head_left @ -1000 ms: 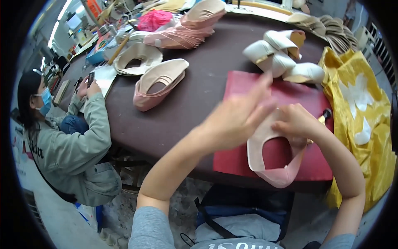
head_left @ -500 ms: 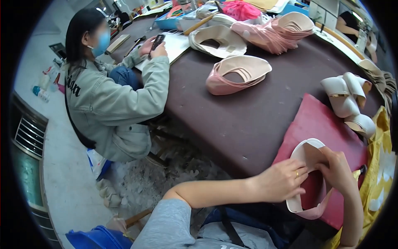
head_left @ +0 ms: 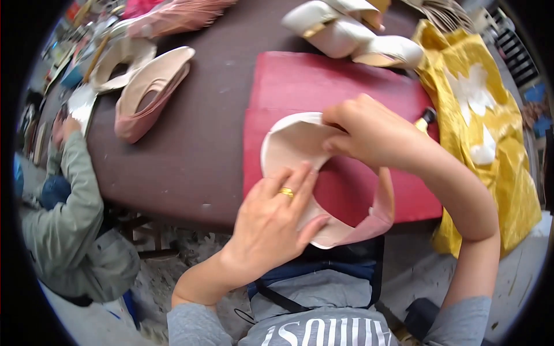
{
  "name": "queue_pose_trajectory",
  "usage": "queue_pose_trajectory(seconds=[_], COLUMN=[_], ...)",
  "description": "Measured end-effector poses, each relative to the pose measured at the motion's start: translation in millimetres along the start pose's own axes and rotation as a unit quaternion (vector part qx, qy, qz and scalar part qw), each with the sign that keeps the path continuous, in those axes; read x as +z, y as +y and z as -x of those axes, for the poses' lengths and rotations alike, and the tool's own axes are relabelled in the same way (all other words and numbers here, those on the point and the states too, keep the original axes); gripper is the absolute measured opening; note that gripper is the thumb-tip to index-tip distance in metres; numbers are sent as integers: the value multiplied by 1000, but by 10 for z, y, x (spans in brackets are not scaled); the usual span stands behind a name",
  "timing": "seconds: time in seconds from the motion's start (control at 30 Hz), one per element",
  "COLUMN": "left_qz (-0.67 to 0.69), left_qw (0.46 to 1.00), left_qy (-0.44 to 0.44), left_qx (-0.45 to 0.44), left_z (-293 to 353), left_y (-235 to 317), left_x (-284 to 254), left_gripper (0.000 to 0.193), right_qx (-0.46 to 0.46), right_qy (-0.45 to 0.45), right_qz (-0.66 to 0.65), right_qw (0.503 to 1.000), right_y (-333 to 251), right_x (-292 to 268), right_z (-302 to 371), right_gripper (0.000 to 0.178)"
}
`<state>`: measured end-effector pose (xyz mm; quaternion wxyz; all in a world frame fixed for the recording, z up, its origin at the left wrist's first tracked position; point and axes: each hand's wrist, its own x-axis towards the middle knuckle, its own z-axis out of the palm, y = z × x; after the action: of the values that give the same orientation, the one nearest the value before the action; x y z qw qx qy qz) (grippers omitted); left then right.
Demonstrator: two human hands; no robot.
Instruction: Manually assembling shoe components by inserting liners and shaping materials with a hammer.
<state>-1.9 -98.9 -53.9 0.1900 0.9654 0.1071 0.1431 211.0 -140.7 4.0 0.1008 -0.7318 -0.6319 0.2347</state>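
A pale pink shoe upper (head_left: 291, 144) with a white edge lies curved over a red mat (head_left: 340, 75) in front of me, its lining facing up. The fingers of my left hand (head_left: 274, 210) are stretched flat on the lining at the near left side, the thumb spread apart near the lower edge. My right hand (head_left: 363, 130) pinches the far rim, fingers bent over it. The strap-like near end of the upper curls up on the right, touched by neither hand.
Cream shoe pieces (head_left: 340, 34) sit beyond the mat. Stacked pink uppers (head_left: 153, 106) lie to the left. A yellow plastic sack (head_left: 479, 138) hangs over the right edge, near a small black-capped object (head_left: 426, 118). A co-worker's sleeve (head_left: 78, 173) reaches the table at far left.
My view has swung right, so the co-worker now appears at the far left edge. My left hand has come down onto the lining; the right hand still grips the rim.
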Motion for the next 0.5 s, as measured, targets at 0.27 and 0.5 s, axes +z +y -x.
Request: queue_pose_trajectory(seconds=[0.27, 0.5], left_qz=[-54, -29], left_qw=[997, 998], left_qy=[-23, -32], left_qx=[51, 37], left_z=[-314, -406], left_y=[106, 117], left_x=[13, 119], left_gripper=[60, 60], right_qx=[54, 74], right_qy=[-40, 10], right_qz=[82, 10], right_qw=[994, 997], right_y=[125, 266], right_x=[-116, -58], right_z=[66, 315], right_gripper=[15, 17])
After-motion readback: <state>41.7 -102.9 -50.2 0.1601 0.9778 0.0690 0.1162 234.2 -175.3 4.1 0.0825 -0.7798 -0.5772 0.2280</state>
